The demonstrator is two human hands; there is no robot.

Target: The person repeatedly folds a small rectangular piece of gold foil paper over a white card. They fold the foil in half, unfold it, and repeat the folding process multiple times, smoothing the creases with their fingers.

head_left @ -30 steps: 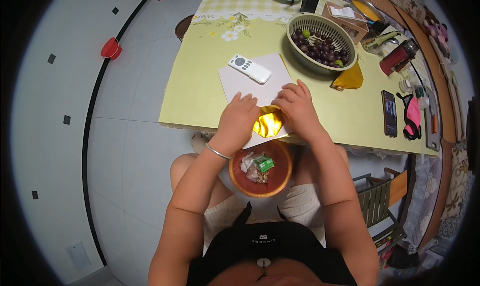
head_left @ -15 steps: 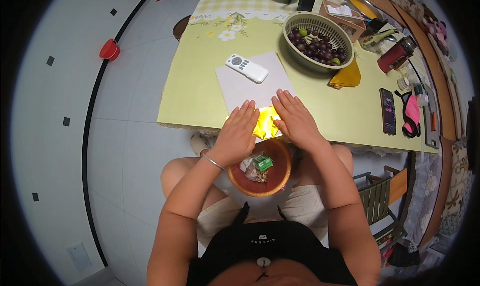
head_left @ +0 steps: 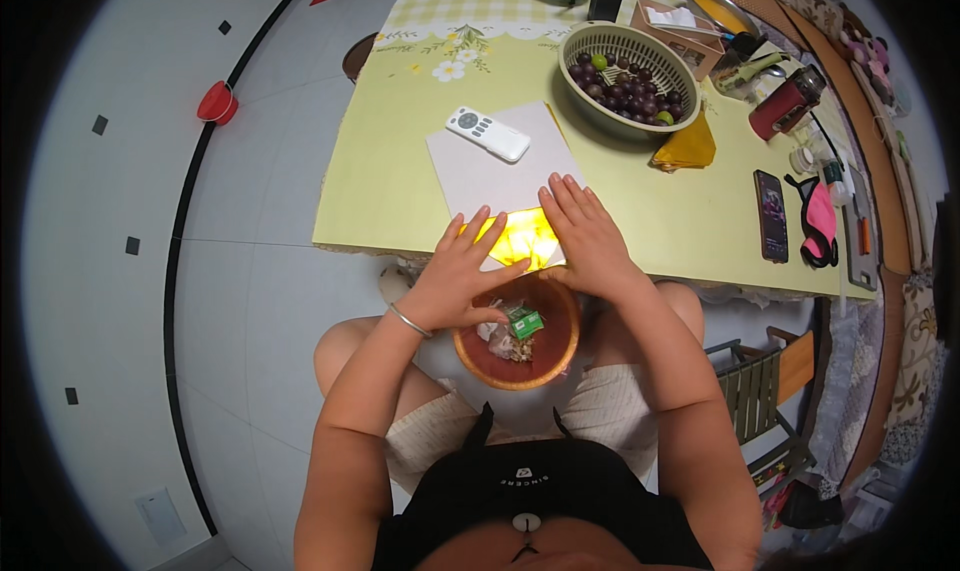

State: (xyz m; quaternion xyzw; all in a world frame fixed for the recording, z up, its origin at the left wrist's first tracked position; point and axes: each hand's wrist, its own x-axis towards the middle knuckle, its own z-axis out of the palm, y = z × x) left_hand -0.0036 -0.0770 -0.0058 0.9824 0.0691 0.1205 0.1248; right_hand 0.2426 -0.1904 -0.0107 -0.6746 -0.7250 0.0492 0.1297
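A shiny gold foil sheet (head_left: pixel 526 237) lies at the table's front edge, on the near end of a stack of pale paper (head_left: pixel 480 186). Over the foil's left side my left hand (head_left: pixel 462 276) has its fingers spread, the thumb reaching across the near edge. My right hand (head_left: pixel 588 239) rests flat on the foil's right side, fingers stretched out, its thumb by the near right corner. Part of the foil is hidden beneath both hands. Farther up the paper lies a white remote control (head_left: pixel 487 134).
A colander (head_left: pixel 686 71) of dark grapes stands beyond, with folded gold paper (head_left: pixel 690 146) beside it. To the right are a phone (head_left: pixel 771 216), a pink and black eye mask (head_left: pixel 820 221) and a red flask (head_left: pixel 788 101). Below the table edge, a waste bin (head_left: pixel 466 356) holds rubbish between my knees.
My left hand has slid left and nearer, its fingers spreading and thumb stretching right, so more foil shows. My right hand stays flat on the foil. The view has shifted slightly.
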